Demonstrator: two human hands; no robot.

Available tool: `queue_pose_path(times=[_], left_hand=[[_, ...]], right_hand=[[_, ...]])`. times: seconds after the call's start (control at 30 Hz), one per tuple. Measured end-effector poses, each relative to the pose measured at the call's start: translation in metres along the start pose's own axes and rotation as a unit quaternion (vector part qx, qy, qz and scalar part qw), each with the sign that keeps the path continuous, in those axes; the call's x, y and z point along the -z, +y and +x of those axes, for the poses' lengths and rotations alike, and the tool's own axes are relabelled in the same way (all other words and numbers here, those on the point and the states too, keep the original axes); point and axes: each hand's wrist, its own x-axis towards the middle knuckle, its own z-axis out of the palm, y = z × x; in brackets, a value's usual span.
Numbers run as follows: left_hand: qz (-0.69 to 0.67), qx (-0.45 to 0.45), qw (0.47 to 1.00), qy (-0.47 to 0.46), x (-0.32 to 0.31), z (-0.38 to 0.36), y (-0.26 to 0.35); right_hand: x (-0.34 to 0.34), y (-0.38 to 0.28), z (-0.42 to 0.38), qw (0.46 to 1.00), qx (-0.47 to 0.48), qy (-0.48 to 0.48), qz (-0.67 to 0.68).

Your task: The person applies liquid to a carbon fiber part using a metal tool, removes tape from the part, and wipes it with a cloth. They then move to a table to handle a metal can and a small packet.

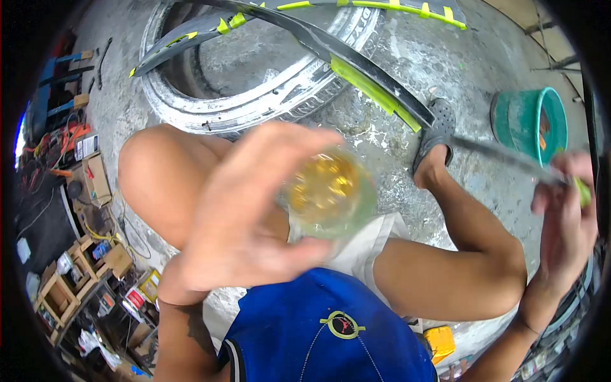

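Note:
My left hand is blurred and curls around a clear round container with something golden in it, held up in the middle of the view. At the right, my right hand is closed on a long, thin grey tool with a yellow-green end; its far end points left, towards a dark strip. That dark strip carries yellow-green tape and lies slanting over a whitish tire on the floor. A second taped strip crosses the tire higher up.
A green bucket stands at the right, beyond my foot in a grey clog. Wooden crates and clutter fill the left side. A yellow object lies near my right thigh.

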Motion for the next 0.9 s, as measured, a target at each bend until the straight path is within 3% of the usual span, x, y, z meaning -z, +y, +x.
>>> queue_pose_path(times=[0.03,0.1,0.13,0.2,0.37,0.47,0.53,0.73,0.9], left_hand=[[-0.007,-0.007,1.000,-0.003,-0.007,-0.001,0.004],[0.001,0.065,0.992,-0.109,-0.015,-0.006,0.012],[-0.004,0.063,0.991,-0.114,-0.016,-0.008,0.012],[-0.025,0.067,0.989,-0.131,-0.015,-0.013,0.012],[0.032,0.087,0.991,-0.094,0.003,-0.016,0.011],[0.060,0.091,0.992,-0.065,0.010,-0.020,0.008],[0.013,0.095,0.993,-0.070,0.014,-0.023,0.007],[0.032,0.112,0.993,-0.025,0.021,-0.025,0.003],[0.062,0.125,0.990,0.008,0.023,-0.023,0.002]], right_hand=[[-0.003,-0.014,-0.018,1.000,-0.002,0.006,-0.007],[-0.015,-0.036,-0.044,0.989,0.104,-0.098,-0.025],[-0.028,-0.041,-0.043,0.971,0.192,-0.136,-0.036],[-0.038,-0.044,-0.029,0.895,0.302,-0.324,-0.042],[-0.087,-0.035,-0.037,0.834,0.441,-0.278,-0.181],[-0.083,-0.029,-0.032,0.845,0.441,-0.257,-0.161],[-0.077,-0.032,-0.025,0.849,0.417,-0.294,-0.138],[-0.062,-0.038,-0.022,0.855,0.372,-0.312,-0.182],[-0.054,-0.036,-0.023,0.876,0.351,-0.268,-0.192]])
